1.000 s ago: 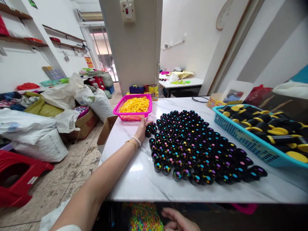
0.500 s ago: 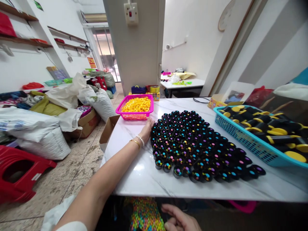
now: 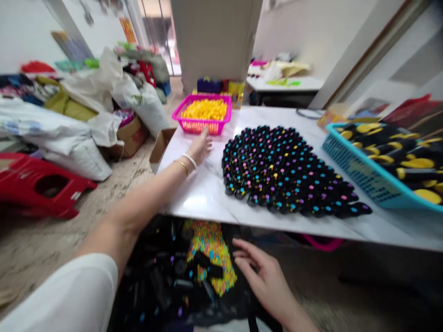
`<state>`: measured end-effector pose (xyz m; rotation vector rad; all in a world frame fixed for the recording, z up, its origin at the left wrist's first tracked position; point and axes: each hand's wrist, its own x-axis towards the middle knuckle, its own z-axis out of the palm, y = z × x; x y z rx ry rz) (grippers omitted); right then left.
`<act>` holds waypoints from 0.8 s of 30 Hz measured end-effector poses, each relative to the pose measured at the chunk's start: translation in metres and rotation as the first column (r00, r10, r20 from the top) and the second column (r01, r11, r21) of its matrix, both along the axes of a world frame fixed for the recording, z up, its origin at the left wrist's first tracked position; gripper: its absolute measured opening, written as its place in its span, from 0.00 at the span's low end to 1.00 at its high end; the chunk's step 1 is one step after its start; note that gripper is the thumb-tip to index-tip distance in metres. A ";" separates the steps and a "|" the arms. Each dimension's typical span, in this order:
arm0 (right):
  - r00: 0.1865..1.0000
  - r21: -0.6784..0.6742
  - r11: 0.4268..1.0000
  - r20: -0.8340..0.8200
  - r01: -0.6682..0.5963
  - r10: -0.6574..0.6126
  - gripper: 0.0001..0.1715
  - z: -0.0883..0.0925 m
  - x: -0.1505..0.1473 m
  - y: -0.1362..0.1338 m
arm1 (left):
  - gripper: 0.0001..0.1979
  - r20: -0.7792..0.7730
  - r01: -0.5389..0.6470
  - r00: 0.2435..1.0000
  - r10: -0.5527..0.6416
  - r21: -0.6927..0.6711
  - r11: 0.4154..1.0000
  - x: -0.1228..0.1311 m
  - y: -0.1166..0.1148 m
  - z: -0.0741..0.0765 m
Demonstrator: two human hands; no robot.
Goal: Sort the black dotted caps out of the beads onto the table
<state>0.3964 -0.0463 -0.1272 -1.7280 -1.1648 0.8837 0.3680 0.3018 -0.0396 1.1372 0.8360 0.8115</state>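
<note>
Large batch of bead-filled black tubes point(image 3: 284, 170) stands packed mid-table point(image 3: 204, 198). More loose tubes point(image 3: 202, 263) + beads point(image 3: 209, 237) lie below. L hand point(image 3: 200, 146) flat, empty, by pink basket point(image 3: 194, 125). R hand point(image 3: 265, 274) spread, empty, beside the beads.

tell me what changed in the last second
The left hand pushed the stray tubes into the cluster, then let go and drew back, open, toward the pink basket. The view tipped down, so the right hand shows more fully, open beside the beads below the table. The pink basket and the cluster stayed put.
</note>
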 end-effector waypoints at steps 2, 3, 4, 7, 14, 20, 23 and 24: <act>0.998 0.003 0.999 0.049 -0.032 0.032 0.20 0.002 -0.001 -0.007 | 0.25 -0.064 0.028 0.998 -0.022 0.095 0.995 -0.042 -0.015 0.005; 0.994 -0.001 0.998 0.081 -0.067 0.067 0.19 0.002 -0.003 -0.010 | 0.22 -0.093 0.072 0.994 -0.054 0.202 0.977 -0.065 -0.030 0.007; 0.986 -0.004 0.993 0.118 -0.119 0.119 0.18 0.001 -0.005 -0.011 | 0.18 -0.130 0.113 0.989 -0.076 0.308 0.945 -0.088 -0.049 0.009; 0.907 -0.043 0.949 0.281 -0.313 0.313 0.17 -0.004 -0.019 -0.005 | 0.12 -0.343 0.180 0.939 0.029 0.563 0.807 -0.150 -0.125 0.008; 0.452 -0.476 0.757 0.611 -0.447 0.650 0.11 -0.007 -0.059 0.032 | 0.14 -0.782 0.737 0.620 -0.064 0.553 0.387 -0.218 -0.247 -0.069; 0.371 -0.425 0.838 0.759 -0.342 0.536 0.12 -0.001 -0.073 0.031 | 0.20 -0.883 0.839 0.438 0.166 0.468 0.278 -0.200 -0.250 -0.089; 0.396 -0.471 0.839 0.740 -0.273 0.544 0.15 0.000 -0.071 0.029 | 0.16 -0.929 0.880 0.332 0.165 0.368 0.301 -0.187 -0.245 -0.085; 0.397 -0.481 0.824 0.723 -0.299 0.566 0.14 0.001 -0.068 0.027 | 0.14 -0.937 0.886 0.311 0.156 0.346 0.309 -0.184 -0.243 -0.085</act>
